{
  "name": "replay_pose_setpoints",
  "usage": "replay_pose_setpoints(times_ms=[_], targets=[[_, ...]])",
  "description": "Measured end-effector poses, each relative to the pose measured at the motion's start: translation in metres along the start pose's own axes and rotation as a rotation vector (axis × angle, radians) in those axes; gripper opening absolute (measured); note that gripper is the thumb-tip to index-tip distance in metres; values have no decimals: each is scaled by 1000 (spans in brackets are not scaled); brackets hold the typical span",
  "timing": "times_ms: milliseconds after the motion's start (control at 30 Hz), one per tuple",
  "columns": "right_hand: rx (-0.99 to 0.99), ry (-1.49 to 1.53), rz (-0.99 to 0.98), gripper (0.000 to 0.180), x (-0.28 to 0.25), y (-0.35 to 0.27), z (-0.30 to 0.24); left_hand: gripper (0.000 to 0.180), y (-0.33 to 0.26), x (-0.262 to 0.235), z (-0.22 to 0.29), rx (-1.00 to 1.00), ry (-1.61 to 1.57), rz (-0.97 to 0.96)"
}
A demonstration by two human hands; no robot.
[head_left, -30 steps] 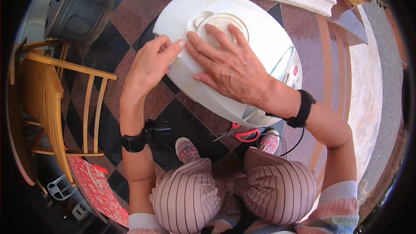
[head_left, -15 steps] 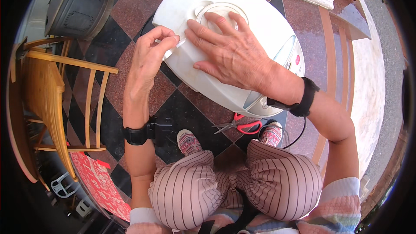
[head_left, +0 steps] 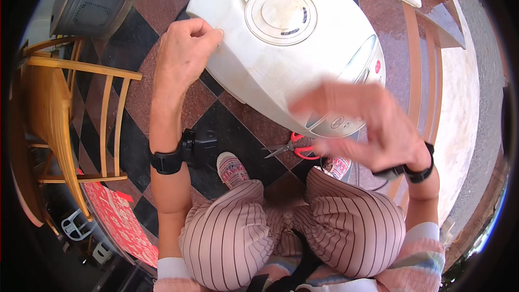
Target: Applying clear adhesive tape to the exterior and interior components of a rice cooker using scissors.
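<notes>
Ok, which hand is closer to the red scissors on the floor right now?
Right. The right hand hangs blurred just above and to the right of the scissors, while the left hand rests far up on the left edge of the white appliance.

One large white appliance (head_left: 286,54) lies on the tiled floor, with one round cap (head_left: 280,14) on top. One pair of red-handled scissors (head_left: 294,146) lies below it. Two hands show: the left hand (head_left: 184,57) and the right hand (head_left: 367,124). One wooden chair (head_left: 65,113) and one dark bin (head_left: 92,0) stand at the left.
</notes>
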State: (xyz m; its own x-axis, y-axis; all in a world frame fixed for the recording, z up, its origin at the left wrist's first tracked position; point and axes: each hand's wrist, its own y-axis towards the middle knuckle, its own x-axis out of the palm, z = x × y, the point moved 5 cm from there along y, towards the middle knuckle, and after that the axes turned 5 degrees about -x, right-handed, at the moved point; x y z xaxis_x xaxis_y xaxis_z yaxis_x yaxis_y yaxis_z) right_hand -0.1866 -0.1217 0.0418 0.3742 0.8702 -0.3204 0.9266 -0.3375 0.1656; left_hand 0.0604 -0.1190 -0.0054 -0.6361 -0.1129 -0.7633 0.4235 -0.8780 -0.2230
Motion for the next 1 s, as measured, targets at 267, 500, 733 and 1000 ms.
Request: replay_pose_setpoints(times_ms=[267, 500, 733, 1000], targets=[[524, -25, -573, 33, 117, -149, 118, 29, 8, 3, 0, 95, -157, -48], [401, -812, -352, 46, 164, -156, 170, 29, 3, 9, 0, 52, -163, -46], [460, -757, -451, 58, 174, -153, 180, 30, 1, 4, 1, 21, -139, -30], [618, 112, -417, 54, 119, -124, 106, 25, 1, 8, 3, 16, -329, -98]])
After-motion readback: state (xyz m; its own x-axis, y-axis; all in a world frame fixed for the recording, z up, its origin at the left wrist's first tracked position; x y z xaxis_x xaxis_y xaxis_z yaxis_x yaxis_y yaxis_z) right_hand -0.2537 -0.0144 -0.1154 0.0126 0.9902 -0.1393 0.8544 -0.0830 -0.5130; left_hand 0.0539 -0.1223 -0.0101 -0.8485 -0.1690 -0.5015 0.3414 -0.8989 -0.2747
